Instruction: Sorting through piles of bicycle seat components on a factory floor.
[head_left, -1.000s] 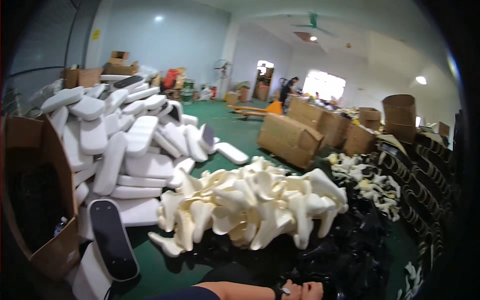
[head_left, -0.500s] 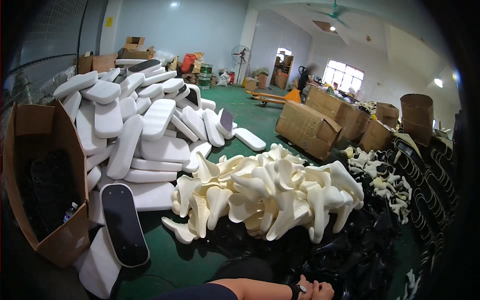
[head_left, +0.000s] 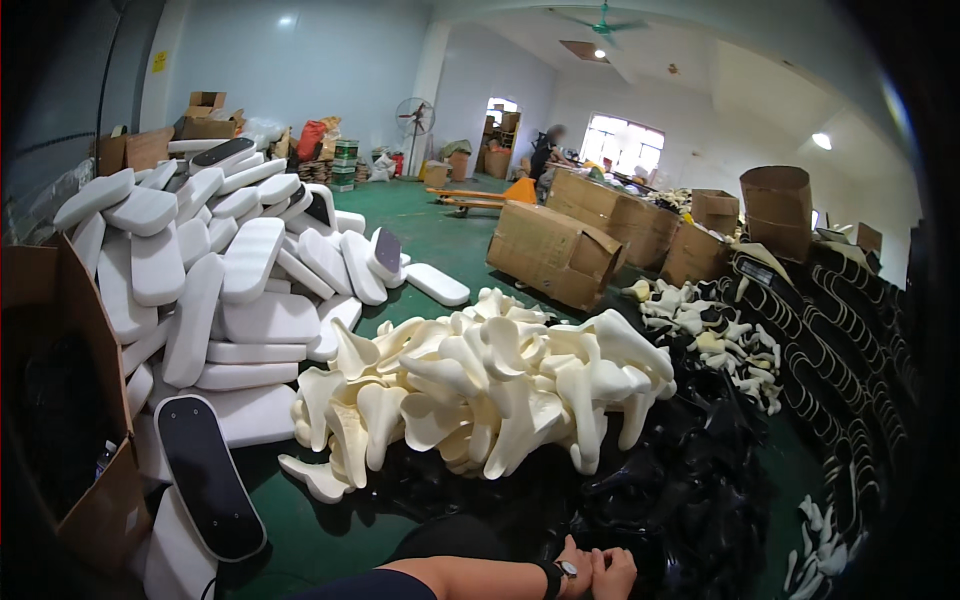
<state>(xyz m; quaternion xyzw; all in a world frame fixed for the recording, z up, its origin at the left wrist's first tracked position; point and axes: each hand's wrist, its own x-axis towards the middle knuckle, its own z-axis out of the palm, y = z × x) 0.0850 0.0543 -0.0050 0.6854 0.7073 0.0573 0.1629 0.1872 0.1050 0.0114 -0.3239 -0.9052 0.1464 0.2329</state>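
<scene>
At the lower edge, my left hand point(head_left: 572, 562), with a watch on its wrist, is held close against my right hand point(head_left: 613, 573). The fingers of both are curled in. Whatever they may be gripping is hidden behind them. Just beyond the hands, a heap of glossy black pieces point(head_left: 690, 490) lies on the floor. Ahead rises a pile of cream saddle-shaped foam pieces point(head_left: 520, 390), stacked loosely over one another.
White rounded foam pads point(head_left: 270, 320) form a high pile at left; a black-faced pad point(head_left: 210, 478) leans in front. An open carton point(head_left: 95, 370) stands beside it. Farther off are a large carton point(head_left: 545, 255), an orange pallet truck point(head_left: 480, 197) and a person point(head_left: 545, 150). Black curved pieces point(head_left: 850, 330) line the right.
The view has swung to the right, so the piles sit farther left in the picture. My hands are still together, with fingers curled.
</scene>
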